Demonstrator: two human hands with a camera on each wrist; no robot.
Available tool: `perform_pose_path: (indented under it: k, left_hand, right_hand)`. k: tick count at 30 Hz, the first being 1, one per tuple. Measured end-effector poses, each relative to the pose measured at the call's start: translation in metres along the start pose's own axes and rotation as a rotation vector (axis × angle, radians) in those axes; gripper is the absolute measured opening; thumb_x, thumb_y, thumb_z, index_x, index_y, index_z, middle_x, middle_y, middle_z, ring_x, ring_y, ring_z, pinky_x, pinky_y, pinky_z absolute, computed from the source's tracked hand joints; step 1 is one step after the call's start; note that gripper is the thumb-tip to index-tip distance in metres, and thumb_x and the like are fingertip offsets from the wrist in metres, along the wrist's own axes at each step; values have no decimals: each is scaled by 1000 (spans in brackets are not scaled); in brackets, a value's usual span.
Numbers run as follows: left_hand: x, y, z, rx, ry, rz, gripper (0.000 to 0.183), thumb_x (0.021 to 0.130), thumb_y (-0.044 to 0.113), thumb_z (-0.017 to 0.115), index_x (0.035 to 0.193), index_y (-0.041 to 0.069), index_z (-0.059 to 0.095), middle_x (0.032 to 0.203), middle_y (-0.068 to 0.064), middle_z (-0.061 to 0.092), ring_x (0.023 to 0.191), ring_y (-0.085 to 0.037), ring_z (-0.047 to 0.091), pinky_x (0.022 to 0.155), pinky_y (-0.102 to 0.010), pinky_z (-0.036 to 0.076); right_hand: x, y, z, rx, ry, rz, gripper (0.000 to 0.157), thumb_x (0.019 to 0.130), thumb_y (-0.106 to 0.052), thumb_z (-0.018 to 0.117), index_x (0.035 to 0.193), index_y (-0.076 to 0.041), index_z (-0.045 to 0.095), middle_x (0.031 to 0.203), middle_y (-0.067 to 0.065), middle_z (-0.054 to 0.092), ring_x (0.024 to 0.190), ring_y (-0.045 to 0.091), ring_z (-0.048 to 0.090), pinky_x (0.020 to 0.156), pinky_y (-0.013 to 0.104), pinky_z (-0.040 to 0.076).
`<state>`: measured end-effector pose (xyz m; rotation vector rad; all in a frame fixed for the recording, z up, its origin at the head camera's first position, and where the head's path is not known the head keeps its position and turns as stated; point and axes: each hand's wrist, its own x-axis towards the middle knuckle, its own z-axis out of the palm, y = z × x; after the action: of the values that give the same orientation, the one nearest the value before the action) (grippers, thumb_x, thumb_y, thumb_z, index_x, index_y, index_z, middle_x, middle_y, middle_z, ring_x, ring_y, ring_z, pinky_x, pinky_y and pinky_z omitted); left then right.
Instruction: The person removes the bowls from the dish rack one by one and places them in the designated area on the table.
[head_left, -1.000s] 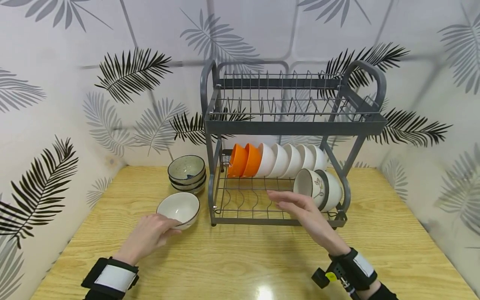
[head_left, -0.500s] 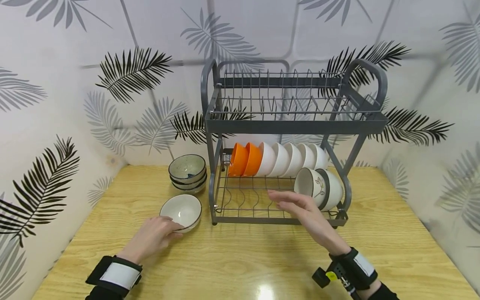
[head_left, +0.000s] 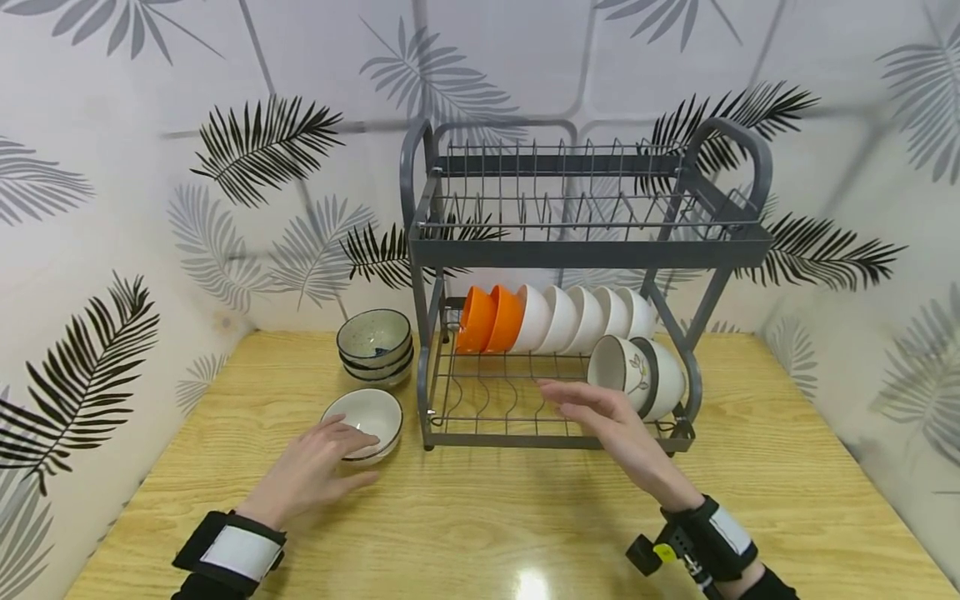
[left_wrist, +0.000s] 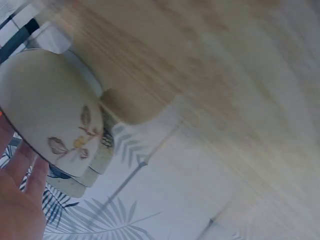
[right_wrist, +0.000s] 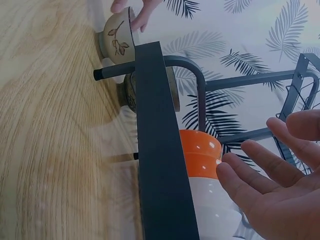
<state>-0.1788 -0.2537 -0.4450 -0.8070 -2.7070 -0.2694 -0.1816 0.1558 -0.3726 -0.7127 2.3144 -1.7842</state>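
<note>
Overhanging the near-left rim of the white bowl (head_left: 382,408), left hand (head_left: 311,471) has straight fingers, thumb apart, nothing gripped; contact unclear. Bowl upright, left of centre in the head view, just below the stacked bowls (head_left: 372,333). Risk: pressing on one side of the rim could tip it; a shove could clink it against stack or rack (head_left: 517,441). Right hand (head_left: 611,425) empty, fingers extended, loose; a sideways swing could knock the flowered bowl (head_left: 636,375).

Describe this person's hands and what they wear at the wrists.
The left hand and right hand are bare. Each wrist has a black band with a white patch, and a black sleeve shows behind it. The right band also carries a small black block with a yellow spot.
</note>
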Motion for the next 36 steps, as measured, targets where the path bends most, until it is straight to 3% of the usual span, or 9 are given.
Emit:
perform_pose_path:
  k: [6,9,16,19,21,25,28,32,36]
  left_hand:
    - [6,14,-7,-8,86,21,42,85,42,77,117,15,75,114,0,77,114,-26,69,112,-50,48]
    - [9,22,-9,-11,138,42,38,85,39,77,115,15,76,113,1,77,113,-26,69,109,-49,50]
    - [12,40,-13,-30,158,75,35,87,38,75,115,18,75,114,3,77,117,-30,67,106,-48,52]
    - [13,47,-14,-51,156,94,35,87,39,75,114,16,76,113,2,77,116,-29,68,106,-47,52]
    - [13,52,-14,-68,141,95,35,88,39,74,114,16,76,113,2,76,117,-29,67,107,-47,52]
    - [12,62,-14,-80,104,96,34,90,41,72,115,18,75,115,5,76,119,-26,66,107,-45,52]
    - [11,67,-13,-90,101,123,33,89,41,73,114,20,75,114,8,75,115,-18,66,102,-39,55]
    - [12,72,-11,-123,116,180,31,87,38,75,112,19,76,112,10,75,109,-11,65,94,-33,57]
    - [11,76,-8,-128,118,213,31,89,39,73,112,19,75,111,9,75,107,-10,64,93,-33,57]
  right_hand:
    - [-1,3,0,-117,85,-111,35,104,-10,52,136,-2,60,150,20,53,127,-5,54,106,24,48]
    - [-2,4,1,-180,150,-180,33,102,-4,53,133,1,61,147,22,54,127,-7,52,102,15,47]
    - [-3,9,0,-390,292,-306,31,96,2,61,126,-2,67,141,19,61,135,30,53,106,5,38]
    - [-3,12,-1,-465,356,-366,32,92,5,64,122,-3,69,139,19,62,133,36,53,108,5,35]
    - [-3,14,-1,-496,390,-399,33,89,7,66,121,-3,70,139,20,62,134,38,52,112,7,31]
    - [-2,18,-2,-551,438,-455,36,85,11,67,119,0,69,142,25,57,138,48,44,122,45,36]
    - [-1,21,-3,-620,466,-508,38,82,13,67,118,2,69,145,28,51,141,53,37,112,73,32]
    - [1,25,-5,-719,500,-551,44,80,15,66,122,1,68,151,31,43,144,54,33,112,75,30]
    - [2,27,-6,-801,517,-514,51,77,15,67,126,0,66,157,33,34,145,58,28,111,76,31]
